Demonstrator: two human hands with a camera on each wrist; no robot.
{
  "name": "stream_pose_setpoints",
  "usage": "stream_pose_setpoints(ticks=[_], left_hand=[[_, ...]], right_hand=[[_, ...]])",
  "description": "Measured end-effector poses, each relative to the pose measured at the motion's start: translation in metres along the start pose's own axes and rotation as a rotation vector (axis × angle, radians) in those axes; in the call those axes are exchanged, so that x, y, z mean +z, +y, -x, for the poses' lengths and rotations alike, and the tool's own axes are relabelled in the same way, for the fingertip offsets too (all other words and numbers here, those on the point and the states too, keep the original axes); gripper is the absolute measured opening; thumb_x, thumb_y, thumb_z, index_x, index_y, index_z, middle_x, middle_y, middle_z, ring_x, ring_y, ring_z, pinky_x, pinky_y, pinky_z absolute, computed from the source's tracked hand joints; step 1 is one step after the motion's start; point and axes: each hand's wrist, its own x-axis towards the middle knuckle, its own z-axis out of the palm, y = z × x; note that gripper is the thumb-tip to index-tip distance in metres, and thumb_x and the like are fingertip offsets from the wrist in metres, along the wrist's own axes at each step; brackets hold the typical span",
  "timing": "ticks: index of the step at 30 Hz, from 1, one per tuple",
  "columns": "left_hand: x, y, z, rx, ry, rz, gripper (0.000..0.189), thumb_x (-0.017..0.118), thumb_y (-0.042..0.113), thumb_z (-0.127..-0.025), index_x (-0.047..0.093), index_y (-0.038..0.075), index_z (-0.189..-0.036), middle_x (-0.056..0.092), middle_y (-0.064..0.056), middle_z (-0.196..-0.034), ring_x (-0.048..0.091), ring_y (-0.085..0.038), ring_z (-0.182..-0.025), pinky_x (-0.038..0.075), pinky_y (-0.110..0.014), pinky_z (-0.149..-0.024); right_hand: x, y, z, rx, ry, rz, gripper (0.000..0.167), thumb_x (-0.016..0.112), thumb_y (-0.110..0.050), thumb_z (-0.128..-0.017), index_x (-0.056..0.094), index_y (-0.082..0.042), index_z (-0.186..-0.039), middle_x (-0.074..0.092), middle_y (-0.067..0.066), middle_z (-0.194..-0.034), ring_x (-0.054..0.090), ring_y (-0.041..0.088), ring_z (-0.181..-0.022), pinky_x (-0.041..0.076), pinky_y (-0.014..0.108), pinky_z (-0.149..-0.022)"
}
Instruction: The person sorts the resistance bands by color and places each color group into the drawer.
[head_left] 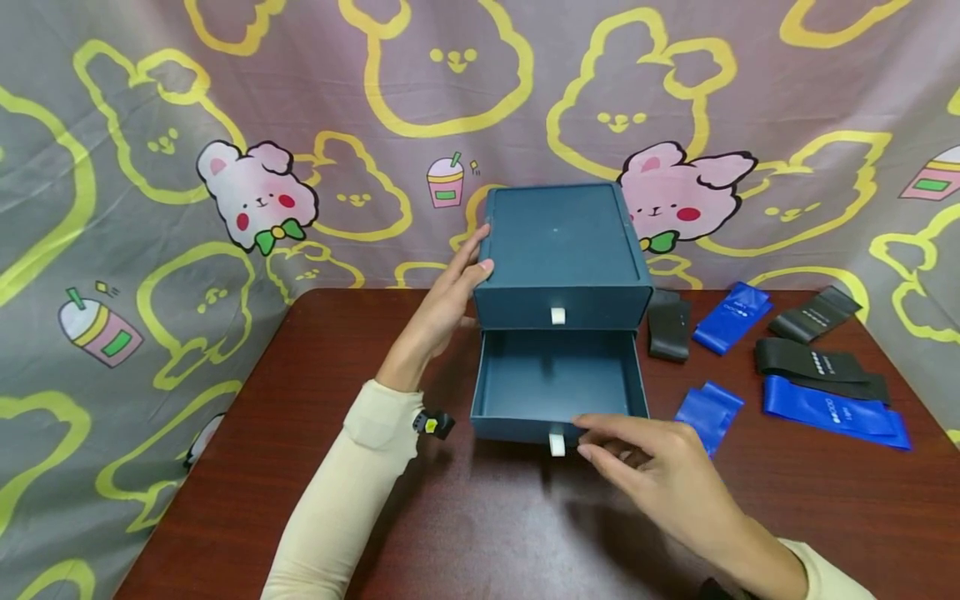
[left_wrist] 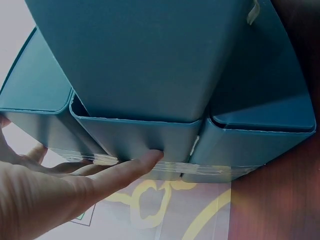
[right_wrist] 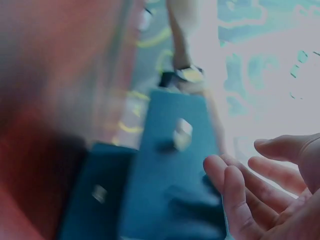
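Steady the blue drawer cabinet (head_left: 562,237) with your left hand (head_left: 444,304), fingers straight; guide the pulled-out lower drawer (head_left: 513,430) squarely, your right hand (head_left: 667,471) loosely bent, gripping nothing.

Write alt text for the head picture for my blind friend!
A blue drawer box stands on a brown table, its top drawer shut and the drawer below open. A left hand rests on its left side; the right hand is by the open drawer's front. Blue and black strips lie on the right.
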Motion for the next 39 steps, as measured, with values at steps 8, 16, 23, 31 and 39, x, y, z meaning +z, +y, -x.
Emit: stream_pose_setpoints(ticks=[8,16,23,31,39], left_hand=[[-0.001,-0.001,-0.001,-0.002,-0.002,0.007,0.059,0.048,0.042,-0.109,0.026,0.049,-0.163,0.013,0.003,-0.176,0.025,-0.039,-0.158,0.036,-0.082,-0.107],[-0.001,-0.001,0.000,-0.012,-0.006,0.005,0.058,0.048,0.044,-0.109,0.027,0.051,-0.162,0.012,0.005,-0.177,0.025,-0.038,-0.158,0.037,-0.081,-0.107],[-0.002,-0.002,-0.001,-0.014,-0.005,0.015,0.058,0.049,0.043,-0.109,0.028,0.050,-0.162,0.013,0.004,-0.176,0.025,-0.038,-0.158,0.037,-0.081,-0.106],[-0.002,-0.001,0.000,-0.018,-0.004,0.014,0.058,0.049,0.044,-0.109,0.027,0.051,-0.162,0.013,0.004,-0.176,0.026,-0.037,-0.157,0.039,-0.081,-0.105],[-0.001,0.000,-0.001,-0.023,-0.002,0.016,0.057,0.049,0.043,-0.109,0.028,0.051,-0.162,0.013,0.004,-0.176,0.026,-0.037,-0.157,0.039,-0.080,-0.105]], right_hand=[[-0.037,0.005,-0.017,-0.036,0.187,0.103,0.044,0.085,0.009,-0.078,0.079,-0.009,-0.118,0.081,0.004,-0.093,0.068,-0.003,-0.070,0.053,0.009,-0.065],[-0.059,0.047,-0.036,-0.019,0.295,0.164,0.046,0.085,0.012,-0.078,0.077,-0.005,-0.120,0.080,0.013,-0.093,0.060,-0.023,-0.085,0.048,0.001,-0.073],[-0.066,0.090,-0.047,0.025,0.259,0.237,0.041,0.084,0.005,-0.083,0.076,-0.004,-0.121,0.080,0.016,-0.097,0.051,-0.027,-0.087,0.044,0.000,-0.069],[-0.067,0.135,-0.056,0.104,0.169,0.259,0.036,0.082,-0.002,-0.088,0.074,-0.004,-0.123,0.078,0.020,-0.106,0.069,0.001,-0.093,0.039,-0.002,-0.073],[-0.073,0.166,-0.058,0.211,-0.020,0.292,0.038,0.077,-0.012,-0.095,0.069,0.001,-0.130,0.070,0.028,-0.126,0.066,0.048,-0.111,0.055,0.023,-0.081]])
